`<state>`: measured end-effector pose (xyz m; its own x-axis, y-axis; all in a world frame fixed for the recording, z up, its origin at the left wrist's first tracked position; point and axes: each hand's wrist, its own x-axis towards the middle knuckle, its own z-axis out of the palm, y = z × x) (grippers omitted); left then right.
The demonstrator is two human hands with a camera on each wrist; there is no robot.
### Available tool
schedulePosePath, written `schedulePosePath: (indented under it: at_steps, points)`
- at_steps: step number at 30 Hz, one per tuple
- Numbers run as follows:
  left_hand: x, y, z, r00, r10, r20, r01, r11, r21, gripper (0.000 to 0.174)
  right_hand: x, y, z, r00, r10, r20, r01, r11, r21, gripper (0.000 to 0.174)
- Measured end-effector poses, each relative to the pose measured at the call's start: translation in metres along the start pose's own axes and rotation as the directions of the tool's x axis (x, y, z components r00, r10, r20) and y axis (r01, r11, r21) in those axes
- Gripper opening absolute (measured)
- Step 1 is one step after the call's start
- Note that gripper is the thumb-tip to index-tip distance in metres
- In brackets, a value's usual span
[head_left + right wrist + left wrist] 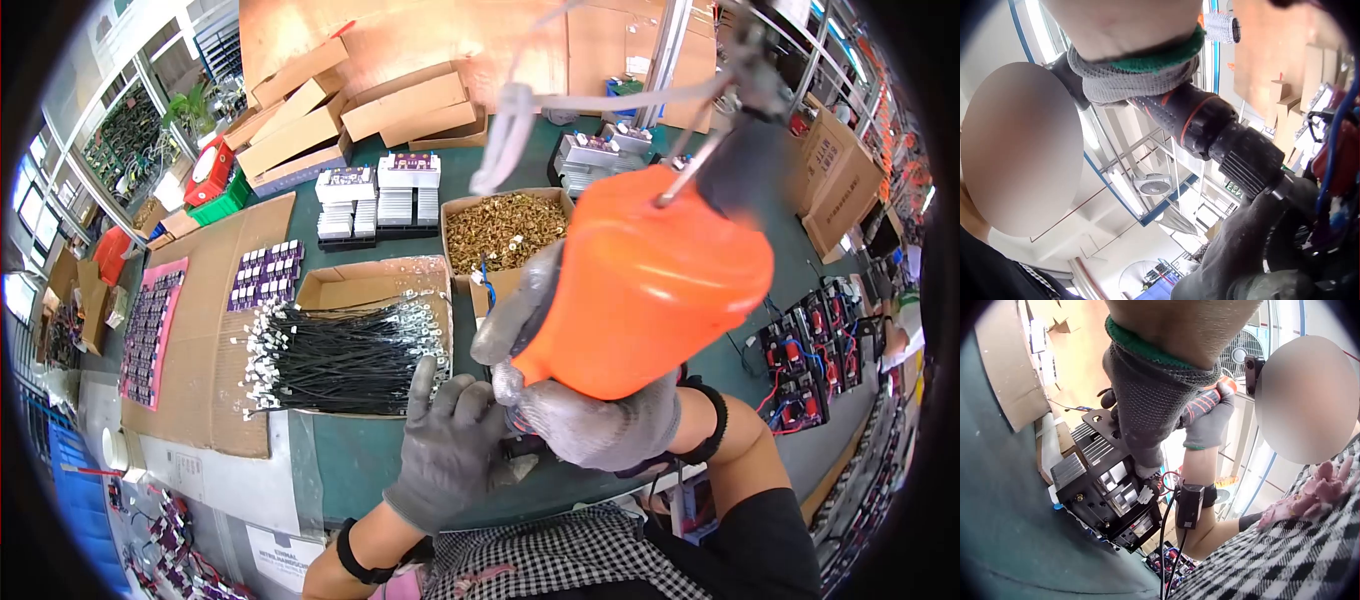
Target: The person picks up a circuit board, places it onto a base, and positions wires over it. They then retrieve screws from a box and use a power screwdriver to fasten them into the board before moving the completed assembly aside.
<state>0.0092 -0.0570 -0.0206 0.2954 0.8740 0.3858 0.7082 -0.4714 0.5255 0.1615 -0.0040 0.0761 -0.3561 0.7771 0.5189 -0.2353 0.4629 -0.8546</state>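
My gloved right hand (610, 425) grips a driver, with a large orange body (650, 280) above it in the head view. The driver's dark handle (1172, 119) and ribbed chuck (1250, 159) show in the right wrist view, its tip close to my left hand (1229, 250). In the head view my gloved left hand (447, 455) has its index finger extended and other fingers bent, its thumb hidden. Below my left hand (1147, 406) in the left wrist view is a black-framed assembly (1088, 497) with heat-sink fins; its fingertips appear to touch it.
A box of black cables (350, 360) lies left of a box of brass-coloured parts (505, 230). Heat-sink stacks (408, 190) and cardboard pieces (410, 105) stand behind. Purple circuit boards (265, 275) lie on cardboard at left; wired assemblies (815, 350) are at right.
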Motion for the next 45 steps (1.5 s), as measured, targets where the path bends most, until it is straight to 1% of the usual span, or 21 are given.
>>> schedulePosePath:
  at_steps: [3,5,7,10,16,18,19,22,24,26,28,29,32,34,35,37,38,39,40,42,45]
  points:
    - [-0.001,0.0,0.003,1.0,0.029,0.01,-0.03,0.998,0.063,0.058,0.001,-0.004,-0.001,0.998,-0.058,-0.022,0.056,0.997,-0.053,0.052]
    - [-0.003,0.0,0.005,0.997,0.074,0.034,-0.079,0.982,0.172,0.06,0.002,-0.003,-0.003,0.996,0.084,-0.019,-0.084,0.996,0.003,0.057]
    - [-0.002,-0.003,0.005,0.981,0.193,0.022,-0.189,0.923,0.335,0.061,0.006,-0.003,-0.007,0.988,-0.15,-0.027,0.141,0.966,-0.215,0.06]
    - [-0.002,0.002,0.001,0.99,0.126,0.061,-0.139,0.947,0.29,0.059,0.014,-0.031,-0.014,0.989,-0.092,-0.114,0.116,0.967,0.227,0.056]
    - [0.007,0.01,-0.029,0.993,0.061,0.1,-0.071,0.992,0.102,0.065,0.016,-0.085,-0.101,0.937,-0.123,-0.328,-0.015,0.921,-0.388,0.05]
    - [0.009,-0.004,-0.019,0.999,-0.036,-0.018,0.033,0.992,-0.124,0.069,0.01,-0.06,-0.128,0.85,-0.354,-0.39,0.021,0.762,-0.647,0.038]
    - [0.017,-0.009,-0.018,0.997,0.034,-0.072,-0.04,0.995,-0.088,0.075,0.006,-0.052,-0.136,0.773,-0.506,-0.383,0.018,0.621,-0.783,0.03]
    - [0.028,-0.014,-0.003,0.971,-0.19,-0.143,0.165,0.971,-0.171,0.076,-0.017,-0.044,-0.137,0.613,-0.777,0.144,0.197,-0.027,-0.98,0.041]
    - [0.033,-0.019,0.008,0.963,-0.248,-0.109,0.233,0.963,-0.136,0.071,-0.029,-0.013,-0.138,0.831,-0.45,0.326,0.425,0.138,-0.894,0.057]
    - [0.037,-0.028,0.019,0.961,-0.271,-0.047,0.27,0.962,-0.025,0.068,-0.028,0.046,-0.147,0.967,-0.122,0.223,0.252,0.342,-0.905,0.068]
    - [0.04,-0.022,0.022,0.893,-0.423,0.151,0.442,0.887,-0.135,0.064,-0.04,0.06,-0.154,0.916,0.364,0.17,-0.038,0.501,-0.864,0.073]
    - [0.036,-0.015,0.022,0.928,-0.366,0.066,0.372,0.923,-0.104,0.064,-0.041,0.062,-0.154,0.8,0.574,0.174,-0.192,0.52,-0.832,0.076]
    - [0.007,0.016,0.021,0.978,-0.174,-0.112,0.171,0.985,-0.039,0.068,-0.05,0.01,-0.126,0.74,0.582,0.336,0.095,0.404,-0.91,0.083]
    - [-0.021,0.042,0.029,0.963,-0.27,-0.03,0.196,0.766,-0.613,0.072,-0.058,-0.016,-0.109,0.652,0.664,0.365,0.169,0.343,-0.924,0.08]
    - [-0.036,0.044,0.035,0.969,-0.247,0.023,0.2,0.726,-0.658,0.081,-0.063,-0.022,-0.103,0.608,0.704,0.366,0.199,0.311,-0.929,0.079]
    - [-0.055,0.034,0.047,0.996,-0.091,-0.008,0.065,0.772,-0.632,0.09,-0.07,-0.01,-0.098,0.499,0.749,0.436,0.106,0.446,-0.889,0.078]
    - [-0.066,0.038,0.049,0.99,-0.135,0.039,0.122,0.685,-0.718,0.086,-0.071,-0.006,-0.094,0.446,0.76,0.473,0.057,0.503,-0.862,0.078]
    - [-0.07,0.036,0.051,0.997,-0.074,-0.036,0.035,0.781,-0.624,0.077,-0.063,-0.008,-0.087,0.238,0.827,0.51,-0.054,0.535,-0.843,0.075]
    - [-0.077,0.032,0.054,0.995,0.006,-0.104,-0.059,0.852,-0.52,0.067,-0.064,-0.004,-0.081,0.301,0.761,0.575,0.003,0.602,-0.798,0.069]
    - [-0.092,0.028,0.064,0.989,-0.054,-0.139,-0.045,0.778,-0.626,0.067,-0.079,-0.001,-0.087,0.427,0.648,0.631,0.113,0.654,-0.748,0.058]
    - [-0.083,0.034,0.048,0.999,-0.024,-0.034,-0.002,0.788,-0.616,0.077,-0.106,-0.03,-0.086,0.609,0.578,0.543,0.069,0.643,-0.763,0.056]
